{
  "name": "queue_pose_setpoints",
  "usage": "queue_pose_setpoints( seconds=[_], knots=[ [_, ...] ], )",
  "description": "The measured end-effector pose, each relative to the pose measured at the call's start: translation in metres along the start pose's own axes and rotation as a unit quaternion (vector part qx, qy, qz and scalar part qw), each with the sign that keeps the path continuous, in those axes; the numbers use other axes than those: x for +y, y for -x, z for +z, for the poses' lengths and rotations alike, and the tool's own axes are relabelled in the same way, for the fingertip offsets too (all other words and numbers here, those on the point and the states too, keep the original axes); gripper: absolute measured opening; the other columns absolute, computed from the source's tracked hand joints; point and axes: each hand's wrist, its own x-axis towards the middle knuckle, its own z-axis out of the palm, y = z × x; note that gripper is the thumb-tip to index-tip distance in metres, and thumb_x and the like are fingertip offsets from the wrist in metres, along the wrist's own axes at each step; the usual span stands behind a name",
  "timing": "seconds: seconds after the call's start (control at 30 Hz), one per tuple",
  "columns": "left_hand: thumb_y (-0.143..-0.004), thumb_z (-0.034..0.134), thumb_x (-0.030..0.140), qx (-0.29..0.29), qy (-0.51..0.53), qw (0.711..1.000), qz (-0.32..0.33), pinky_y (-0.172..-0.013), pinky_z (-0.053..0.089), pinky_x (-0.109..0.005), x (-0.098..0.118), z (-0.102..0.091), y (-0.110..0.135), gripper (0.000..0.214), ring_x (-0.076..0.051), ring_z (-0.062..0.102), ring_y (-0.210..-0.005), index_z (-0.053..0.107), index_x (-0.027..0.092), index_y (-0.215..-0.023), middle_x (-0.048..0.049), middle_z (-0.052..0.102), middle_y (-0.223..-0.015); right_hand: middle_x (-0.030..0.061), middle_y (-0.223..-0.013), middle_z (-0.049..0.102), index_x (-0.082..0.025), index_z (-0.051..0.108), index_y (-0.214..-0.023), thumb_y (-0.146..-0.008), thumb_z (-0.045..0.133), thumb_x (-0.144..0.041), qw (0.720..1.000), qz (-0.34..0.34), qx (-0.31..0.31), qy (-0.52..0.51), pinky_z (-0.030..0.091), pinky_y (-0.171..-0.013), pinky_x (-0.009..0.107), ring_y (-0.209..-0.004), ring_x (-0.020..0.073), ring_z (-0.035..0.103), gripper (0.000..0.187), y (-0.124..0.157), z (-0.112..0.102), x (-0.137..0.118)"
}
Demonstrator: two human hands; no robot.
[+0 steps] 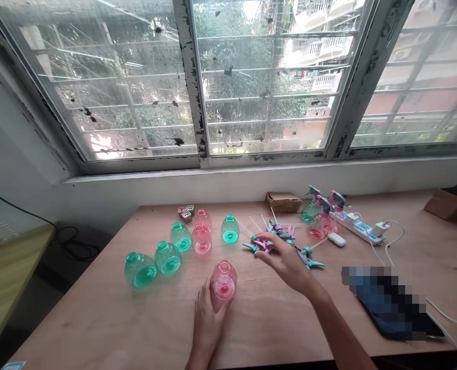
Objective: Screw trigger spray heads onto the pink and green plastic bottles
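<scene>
My left hand (pixel 207 321) wraps round the lower side of a pink round bottle (pixel 224 280) that stands on the wooden table (pixel 108 318). My right hand (pixel 286 259) reaches forward with its fingers spread over a loose pile of pink and teal spray triggers (pixel 276 239) with thin white tubes. Its fingertips touch a pink trigger at the pile's left end. Nothing is closed in that hand.
Several teal bottles (pixel 167 257) and two pink ones (pixel 202 239) stand to the left. Capped spray bottles (pixel 323 216), a power strip (pixel 361 228), a small brown box (pixel 284 201) and a dark tablet (pixel 398 308) lie to the right. A window runs behind the table.
</scene>
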Motion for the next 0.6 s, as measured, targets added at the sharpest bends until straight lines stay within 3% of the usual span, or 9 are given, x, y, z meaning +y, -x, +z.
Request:
queue_pose_setpoints(
  seconds=[0.1, 0.17, 0.23, 0.37, 0.5, 0.6],
  knots=[
    [-0.081, 0.063, 0.046, -0.006, 0.01, 1.0, -0.004, -0.104, 0.041, -0.051, 0.003, -0.001, -0.001, 0.065, -0.032, 0.053, -0.124, 0.041, 0.02, -0.136, -0.0152, 0.056, -0.135, 0.013, -0.155, 0.028, -0.03, 0.04, -0.142, -0.085, 0.071, -0.026, 0.979, 0.044, -0.065, 0.187, 0.026, -0.113, 0.056, -0.144, 0.035, 0.018, 0.066, 0.003, 0.02, 0.033],
    [-0.08, 0.064, 0.046, -0.005, 0.018, 1.0, -0.01, -0.104, 0.04, -0.053, 0.003, -0.001, -0.002, 0.066, -0.034, 0.052, -0.124, 0.042, 0.02, -0.135, -0.0157, 0.055, -0.135, 0.0109, -0.16, 0.017, -0.034, 0.034, -0.145, -0.086, 0.067, -0.025, 0.954, 0.064, -0.079, 0.282, 0.02, -0.113, 0.06, -0.146, 0.0346, 0.01, 0.068, 0.006, 0.031, 0.058],
    [-0.079, 0.066, 0.045, 0.0, 0.032, 0.999, -0.01, -0.105, 0.039, -0.055, 0.004, -0.002, -0.002, 0.064, -0.034, 0.052, -0.124, 0.043, 0.021, -0.133, -0.015, 0.056, -0.133, 0.009, -0.158, 0.022, -0.036, 0.037, -0.142, -0.089, 0.06, -0.024, 0.944, 0.048, -0.059, 0.32, 0.018, -0.112, 0.062, -0.144, 0.0324, 0.016, 0.059, 0.008, 0.037, 0.077],
    [-0.076, 0.067, 0.045, 0.03, 0.075, 0.997, -0.01, -0.105, 0.041, -0.052, 0.004, -0.002, -0.003, 0.062, -0.033, 0.053, -0.122, 0.045, 0.023, -0.13, -0.0118, 0.055, -0.127, 0.015, -0.141, 0.045, -0.025, 0.047, -0.135, -0.088, 0.053, -0.02, 0.941, 0.042, -0.004, 0.335, 0.014, -0.113, 0.059, -0.134, 0.033, 0.035, 0.047, 0.003, 0.037, 0.091],
    [-0.068, 0.073, 0.048, 0.102, 0.195, 0.973, -0.077, -0.104, 0.045, -0.049, 0.01, 0.0, -0.001, 0.071, -0.033, 0.054, -0.122, 0.045, 0.022, -0.128, -0.0126, 0.05, -0.129, 0.0144, -0.135, 0.049, -0.023, 0.056, -0.126, -0.082, 0.057, -0.019, 0.95, 0.032, 0.009, 0.311, 0.016, -0.112, 0.054, -0.131, 0.0347, 0.036, 0.043, -0.01, 0.034, 0.092],
    [-0.078, 0.065, 0.048, 0.109, 0.291, 0.942, -0.125, -0.101, 0.048, -0.044, 0.021, 0.004, 0.006, 0.072, -0.029, 0.057, -0.121, 0.031, 0.025, -0.138, -0.0134, 0.044, -0.138, 0.0146, -0.136, 0.05, -0.021, 0.063, -0.117, -0.076, 0.061, -0.016, 0.962, 0.028, 0.018, 0.271, 0.026, -0.107, 0.05, -0.128, 0.0358, 0.038, 0.041, -0.018, 0.031, 0.093]
  ],
)
